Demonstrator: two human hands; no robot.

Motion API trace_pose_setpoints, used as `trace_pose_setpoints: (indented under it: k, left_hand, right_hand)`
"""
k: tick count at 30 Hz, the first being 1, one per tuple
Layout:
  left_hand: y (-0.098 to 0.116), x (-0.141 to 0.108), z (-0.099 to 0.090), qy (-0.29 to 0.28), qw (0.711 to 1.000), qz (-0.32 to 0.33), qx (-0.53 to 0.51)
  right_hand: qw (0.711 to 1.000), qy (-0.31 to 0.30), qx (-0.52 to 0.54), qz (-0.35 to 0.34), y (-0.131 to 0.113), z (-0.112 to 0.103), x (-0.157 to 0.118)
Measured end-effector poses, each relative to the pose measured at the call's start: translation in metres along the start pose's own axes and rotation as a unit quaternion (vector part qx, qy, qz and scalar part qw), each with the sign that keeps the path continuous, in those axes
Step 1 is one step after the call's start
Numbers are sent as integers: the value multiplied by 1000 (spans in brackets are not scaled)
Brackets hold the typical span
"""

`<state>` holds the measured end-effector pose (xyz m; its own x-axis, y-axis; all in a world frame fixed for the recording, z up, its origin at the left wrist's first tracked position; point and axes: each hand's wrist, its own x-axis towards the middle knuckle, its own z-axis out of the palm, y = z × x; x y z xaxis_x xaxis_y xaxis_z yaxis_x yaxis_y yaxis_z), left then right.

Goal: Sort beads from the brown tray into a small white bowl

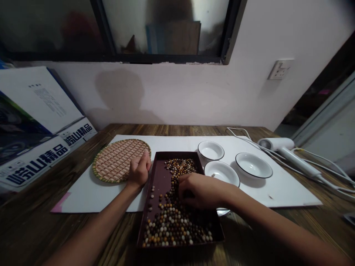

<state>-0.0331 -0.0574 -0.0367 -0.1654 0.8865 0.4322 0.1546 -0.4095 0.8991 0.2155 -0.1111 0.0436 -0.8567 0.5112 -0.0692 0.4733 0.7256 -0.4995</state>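
Observation:
A dark maroon box (160,177) without a lid holds many small round beads (173,221) in white, yellow, brown and black. My right hand (198,190) reaches in over its right wall, with curled fingers down among the beads. Its fingertips are hidden, so what they pinch cannot be made out. Beside the left wall of the box, my left hand (139,169) is closed like a fist, thumb on top. It overlaps the edge of a round woven tray (116,159); any contents of the fist are hidden.
Right of the box are three white dark-rimmed bowls (211,150) (222,172) (254,165); the nearest has a small pale thing in it. A white board (285,188) lies under them. A white hair dryer (296,159) with cables is at the right, printed boxes (36,147) at the left.

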Motion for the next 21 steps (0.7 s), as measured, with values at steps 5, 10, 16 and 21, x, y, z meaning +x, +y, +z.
trace_pose_setpoints:
  k: [5, 10, 16, 21]
  left_hand:
    - [2, 0, 1, 11, 1000, -3, 0]
    - [3, 0, 1, 8, 1000, -1, 10]
    - [6, 0, 2, 6, 1000, -9, 13]
    - [6, 0, 1, 7, 1000, -1, 25]
  right_hand:
    - [987, 87, -109, 84, -4, -35, -20]
    - [905, 51, -217, 362, 7, -62, -51]
    - [933, 57, -187, 303, -1, -53, -40]
    - [979, -12, -127, 158, -25, -25, -13]
